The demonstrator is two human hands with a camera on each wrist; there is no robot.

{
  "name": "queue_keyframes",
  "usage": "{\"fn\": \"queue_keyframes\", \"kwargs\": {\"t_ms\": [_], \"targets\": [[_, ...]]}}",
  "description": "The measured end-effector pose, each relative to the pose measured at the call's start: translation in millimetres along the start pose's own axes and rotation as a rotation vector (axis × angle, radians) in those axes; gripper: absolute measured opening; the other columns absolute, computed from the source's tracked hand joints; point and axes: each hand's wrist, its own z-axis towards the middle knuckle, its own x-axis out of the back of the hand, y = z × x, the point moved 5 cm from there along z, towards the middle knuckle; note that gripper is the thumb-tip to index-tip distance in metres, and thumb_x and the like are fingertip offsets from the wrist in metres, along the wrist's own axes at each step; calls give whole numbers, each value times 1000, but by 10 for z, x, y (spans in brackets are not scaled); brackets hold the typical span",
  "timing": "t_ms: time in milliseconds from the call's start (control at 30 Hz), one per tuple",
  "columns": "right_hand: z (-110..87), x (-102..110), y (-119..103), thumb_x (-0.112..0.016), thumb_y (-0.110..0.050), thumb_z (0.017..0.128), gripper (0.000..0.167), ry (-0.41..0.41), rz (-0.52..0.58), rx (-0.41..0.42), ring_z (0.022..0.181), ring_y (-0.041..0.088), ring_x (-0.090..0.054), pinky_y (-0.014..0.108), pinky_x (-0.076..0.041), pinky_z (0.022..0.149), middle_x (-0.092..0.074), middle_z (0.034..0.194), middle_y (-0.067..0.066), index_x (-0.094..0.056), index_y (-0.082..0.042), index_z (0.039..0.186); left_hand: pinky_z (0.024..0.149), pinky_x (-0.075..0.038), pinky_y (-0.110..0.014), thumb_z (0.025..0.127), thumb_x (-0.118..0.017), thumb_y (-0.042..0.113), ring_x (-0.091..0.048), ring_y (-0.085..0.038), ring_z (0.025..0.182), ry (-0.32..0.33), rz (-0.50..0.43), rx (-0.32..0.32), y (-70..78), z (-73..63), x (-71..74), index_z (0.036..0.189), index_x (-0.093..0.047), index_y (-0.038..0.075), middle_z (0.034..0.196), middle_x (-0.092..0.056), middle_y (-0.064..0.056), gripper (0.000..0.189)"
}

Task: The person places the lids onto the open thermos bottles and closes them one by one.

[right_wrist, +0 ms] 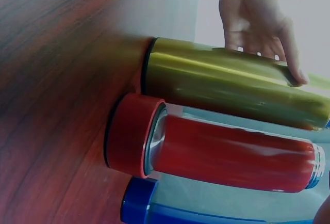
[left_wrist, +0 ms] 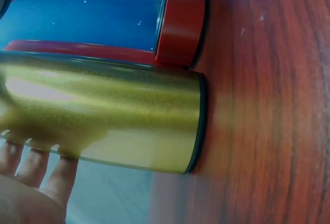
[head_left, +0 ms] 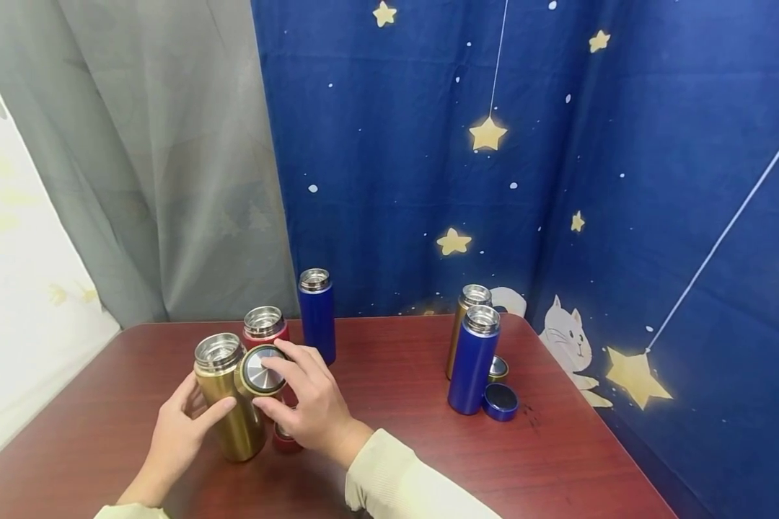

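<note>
An uncapped gold thermos bottle (head_left: 241,429) stands upright on the table, its steel neck showing. My left hand (head_left: 178,432) grips its side, the thumb across the front. My right hand (head_left: 321,400) holds a gold lid (head_left: 264,370) by its rim, with the silver disc on its top facing the head view. That lid is beside the gold bottle's neck and overlaps it slightly. Just behind stands an open red bottle (right_wrist: 234,154), with a red lid (right_wrist: 131,136) on the table in front of it. In the head view my right hand partly hides both.
Farther back stands an open blue bottle (head_left: 318,321); a blue lid (right_wrist: 136,199) shows near it. At the right are another blue bottle (head_left: 472,371), a second gold bottle (head_left: 458,339) and their lids, blue (head_left: 500,404) and gold (head_left: 498,366). Curtains (head_left: 389,158) hang behind the table (head_left: 389,404).
</note>
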Motion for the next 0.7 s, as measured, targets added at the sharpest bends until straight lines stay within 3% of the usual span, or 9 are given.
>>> {"fn": "queue_keyframes", "kwargs": {"t_ms": [367, 700], "targets": [[112, -49, -14, -81, -23, 80, 51, 1, -7, -7, 121, 22, -52, 26, -38, 104, -53, 135, 15, -60, -5, 123, 81, -49, -13, 86, -71, 0, -60, 5, 102, -16, -5, -8, 6, -30, -8, 142, -46, 1, 112, -62, 21, 61], [241, -113, -43, -79, -23, 83, 48, -56, 2, -19, 124, 20, -49, 24, -34, 106, -52, 137, 15, -60, -5, 123, 81, -49, -13, 86, -69, -3, -60, 5, 103, -59, -15, -19, -10, -32, -9, 143, -44, 0, 114, -62, 20, 62]]}}
